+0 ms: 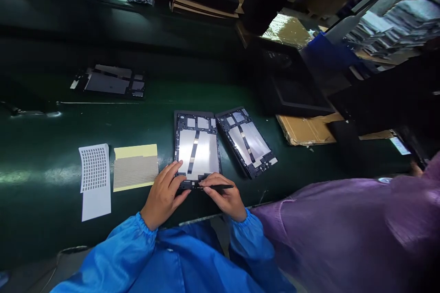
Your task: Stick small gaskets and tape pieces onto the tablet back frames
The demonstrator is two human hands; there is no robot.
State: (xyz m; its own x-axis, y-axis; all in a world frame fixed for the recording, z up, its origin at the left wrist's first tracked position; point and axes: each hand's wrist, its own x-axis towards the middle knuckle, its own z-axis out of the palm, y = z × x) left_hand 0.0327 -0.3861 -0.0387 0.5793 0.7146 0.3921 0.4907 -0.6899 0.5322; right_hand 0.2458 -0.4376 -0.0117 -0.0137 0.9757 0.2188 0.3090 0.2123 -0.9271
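An opened tablet frame [197, 146] with silver panels lies on the dark green belt [51, 169] in front of me. My left hand [164, 194] rests on its near left corner, fingers curled against the edge. My right hand [225, 197] pinches a thin black tool, tweezers or a stylus [216, 187], lying across the frame's near edge. A second opened tablet frame [247, 139] lies tilted just to the right, untouched.
A perforated white sheet [95, 178] and a yellow-backed strip sheet [135, 165] lie at left. Another tablet frame [110, 81] sits further back. Cardboard [302, 129] and a black tray [292, 94] stand at right. A co-worker's purple sleeve [343, 229] fills the lower right.
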